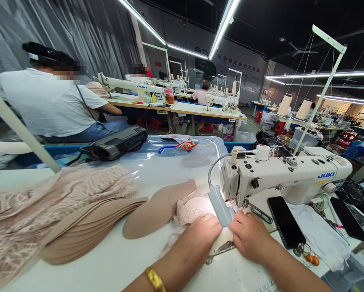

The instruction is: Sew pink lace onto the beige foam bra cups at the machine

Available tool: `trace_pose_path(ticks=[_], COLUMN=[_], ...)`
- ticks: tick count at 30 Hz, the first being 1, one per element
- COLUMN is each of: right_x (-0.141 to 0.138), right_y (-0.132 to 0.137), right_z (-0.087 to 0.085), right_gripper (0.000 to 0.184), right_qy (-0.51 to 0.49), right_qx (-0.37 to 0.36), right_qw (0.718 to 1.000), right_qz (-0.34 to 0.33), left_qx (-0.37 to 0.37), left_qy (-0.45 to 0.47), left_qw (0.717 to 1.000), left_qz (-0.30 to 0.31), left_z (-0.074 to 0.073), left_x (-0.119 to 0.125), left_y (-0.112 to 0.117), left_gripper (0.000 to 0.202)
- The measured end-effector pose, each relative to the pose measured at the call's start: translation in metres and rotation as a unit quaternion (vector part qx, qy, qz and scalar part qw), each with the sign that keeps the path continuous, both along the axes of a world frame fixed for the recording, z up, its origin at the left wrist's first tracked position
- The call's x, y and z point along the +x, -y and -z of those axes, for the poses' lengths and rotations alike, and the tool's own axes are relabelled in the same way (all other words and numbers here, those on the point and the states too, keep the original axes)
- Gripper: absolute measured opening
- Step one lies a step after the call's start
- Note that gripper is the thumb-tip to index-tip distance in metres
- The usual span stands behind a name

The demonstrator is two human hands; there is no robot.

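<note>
My left hand [201, 233] is closed on a pale lace piece with a smooth padded cup shape [197, 207], beside the needle area of a white sewing machine [270, 172]. Across from it, the pinched fingers of my right hand [250, 235] grip the same lace piece's near edge. A grey lamp head [220, 205] on a bendable neck lights the work and hides the needle and some fingertips. Just left of the lace piece lies a beige moulded pad [159, 213]. Farther left is a stack of similar beige pads [93, 231].
Loose lace fabric [87, 184] covers the table's left side. A phone [285, 222], keys with an orange charm [311, 258] and white cloth [318, 231] lie right. Behind the table are a clear plastic lid [151, 162], a dark device [117, 142] and a seated co-worker [44, 101].
</note>
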State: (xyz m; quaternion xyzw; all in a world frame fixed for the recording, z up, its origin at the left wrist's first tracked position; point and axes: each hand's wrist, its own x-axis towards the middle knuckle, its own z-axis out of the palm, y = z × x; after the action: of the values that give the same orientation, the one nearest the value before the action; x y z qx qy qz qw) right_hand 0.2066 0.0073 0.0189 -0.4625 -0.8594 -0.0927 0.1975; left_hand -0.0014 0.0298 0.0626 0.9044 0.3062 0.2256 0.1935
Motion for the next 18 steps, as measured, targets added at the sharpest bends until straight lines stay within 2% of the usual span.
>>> trace_pose_path(ticks=[3,6,11,14,18], right_x=[0.0,0.0,-0.001,0.001,0.004], right_y=[0.0,0.0,-0.002,-0.004,0.0], right_z=[0.001,0.002,0.003,0.004,0.003], right_gripper=[0.017,0.016,0.015,0.015,0.023], right_qy=[-0.002,-0.002,-0.009,-0.011,-0.03], right_qx=[-0.004,-0.01,-0.013,-0.02,-0.032], right_qw=[1.0,1.0,1.0,1.0,0.999], right_qz=[0.003,0.008,0.018,0.019,-0.01], left_qx=[0.002,0.019,0.089,0.108,0.133], left_qy=[0.0,-0.009,-0.104,-0.128,-0.159], left_qw=[1.0,1.0,0.99,0.984,0.975], left_qz=[0.008,0.013,-0.034,-0.06,-0.074], left_z=[-0.009,-0.01,0.006,0.015,0.014], left_x=[0.003,0.004,-0.002,-0.002,0.004], left_y=[0.002,0.0,-0.009,-0.015,-0.016], left_gripper=[0.028,0.026,0.025,0.027,0.024])
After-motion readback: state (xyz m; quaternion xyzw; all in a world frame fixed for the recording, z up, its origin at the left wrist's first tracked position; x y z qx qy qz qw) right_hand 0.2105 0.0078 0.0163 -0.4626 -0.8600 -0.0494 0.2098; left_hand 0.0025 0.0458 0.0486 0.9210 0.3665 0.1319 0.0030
